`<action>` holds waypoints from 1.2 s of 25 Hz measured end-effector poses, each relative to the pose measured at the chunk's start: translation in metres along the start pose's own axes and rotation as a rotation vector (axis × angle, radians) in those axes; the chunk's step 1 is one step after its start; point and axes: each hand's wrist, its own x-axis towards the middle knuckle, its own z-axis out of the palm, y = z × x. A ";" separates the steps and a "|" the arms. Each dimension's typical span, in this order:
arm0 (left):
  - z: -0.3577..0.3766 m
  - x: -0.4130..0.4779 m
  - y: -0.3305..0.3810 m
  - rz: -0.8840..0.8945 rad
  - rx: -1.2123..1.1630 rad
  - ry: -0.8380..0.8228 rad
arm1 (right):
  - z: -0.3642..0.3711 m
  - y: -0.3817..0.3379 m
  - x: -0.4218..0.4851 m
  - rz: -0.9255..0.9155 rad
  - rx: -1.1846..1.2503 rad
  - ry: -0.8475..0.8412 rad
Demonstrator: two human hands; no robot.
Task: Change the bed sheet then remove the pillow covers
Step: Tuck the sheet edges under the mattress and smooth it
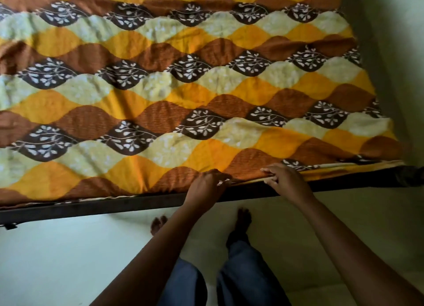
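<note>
Bed sheet [174, 85]: spread flat over the bed, covering it from the near edge to the top of the view. It runs out of sight on the left, so I cannot tell its full length.
Pattern: wavy bands of orange, brown, pale green and dark brown with white leaf sprigs.
Long axis of the bands: side to side across the view, parallel to the near edge.
Near edge of the sheet: lies along the dark bed frame [114, 204] and climbs slightly from lower left to upper right. Left of the hands it is tucked down against the frame. To their right a folded hem still shows on top.
Right side of the sheet: drops away beside the pale wall [408, 53], with its corner at the near right.
Surface: lightly wrinkled, most of all at the far left.
Left hand [206, 184]: at the near edge, knuckles up, with its fingers curled over the hem, gripping the cloth.
Right hand [284, 179]: just beside the left hand on the same edge. Its fingers lie on top of the sheet and its thumb sits under the fold, pinching the hem.
Floor [68, 259]: pale and smooth below the frame.
Person: bare feet [243, 218] close to the frame, blue jeans [243, 276] below the arms.
</note>
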 end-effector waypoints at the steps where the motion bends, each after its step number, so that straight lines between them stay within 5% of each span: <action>1: 0.014 0.014 0.017 -0.009 0.034 0.011 | -0.011 0.020 0.001 -0.006 -0.047 -0.011; 9: 0.083 0.070 0.086 -0.046 0.303 -0.016 | -0.046 0.088 0.017 -0.190 -0.277 -0.113; 16: 0.079 0.075 0.097 -0.104 0.308 -0.320 | -0.064 0.091 0.031 -0.151 -0.224 -0.634; 18: 0.077 0.075 0.100 -0.119 0.308 -0.333 | -0.061 0.092 0.027 -0.088 -0.227 -0.827; 21: 0.090 0.080 0.082 -0.099 0.286 -0.222 | -0.048 0.097 0.034 0.039 -0.140 -0.880; 24: 0.092 0.086 0.071 0.013 0.499 -0.345 | -0.042 0.105 0.033 0.048 -0.045 -0.765; 26: 0.091 0.077 0.079 -0.010 0.428 -0.385 | -0.043 0.116 0.017 -0.057 0.042 -0.468; 30: 0.098 0.050 0.110 -0.156 0.138 -0.001 | -0.046 0.143 -0.017 -0.127 0.334 -0.066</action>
